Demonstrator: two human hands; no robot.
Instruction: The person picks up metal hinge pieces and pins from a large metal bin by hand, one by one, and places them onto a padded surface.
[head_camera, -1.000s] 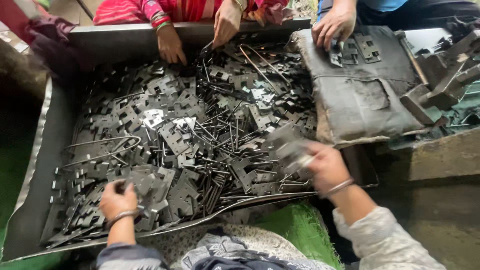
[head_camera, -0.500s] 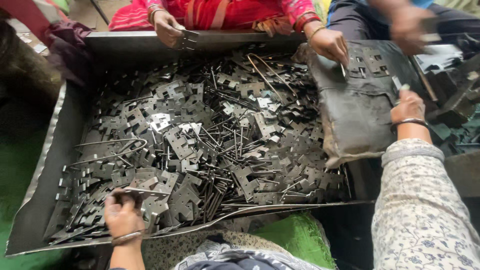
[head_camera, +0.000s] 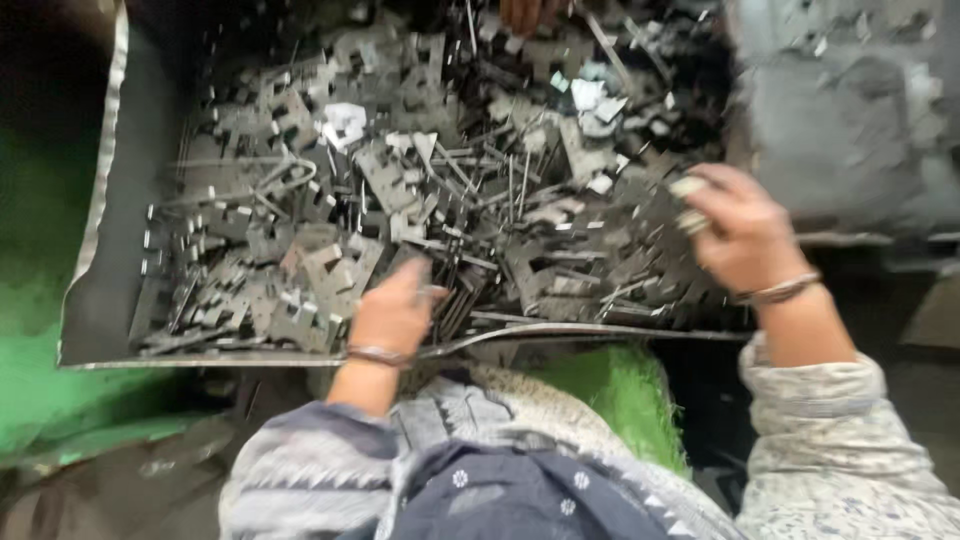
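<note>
Many parts: heap of flat stamped metal pieces (head_camera: 400, 200), dark grey, notched and slotted, mixed with thin rods, piled loose across the tray.
Tray: shallow metal tray (head_camera: 105, 290), bright bent rim along left and near edges, near edge dented.
Left hand (head_camera: 395, 310): low at near edge of heap, fingers curled down onto the pieces, touching them; grasped or just resting, cannot tell, blurred. Bangle on wrist.
Right hand (head_camera: 745, 235): at right side of heap, just above it, fingertips pinched on a small pale metal piece (head_camera: 688, 190). Bangle on wrist, patterned sleeve below.
Wire loop: bent wire (head_camera: 280, 180) lying on heap, upper left.
Grey cloth (head_camera: 850, 120): worn, right of tray, touching its edge.
Other person: a hand (head_camera: 525, 12) at far edge, top of frame, mostly cut off.
Green mat (head_camera: 610, 385): under tray's near edge.
</note>
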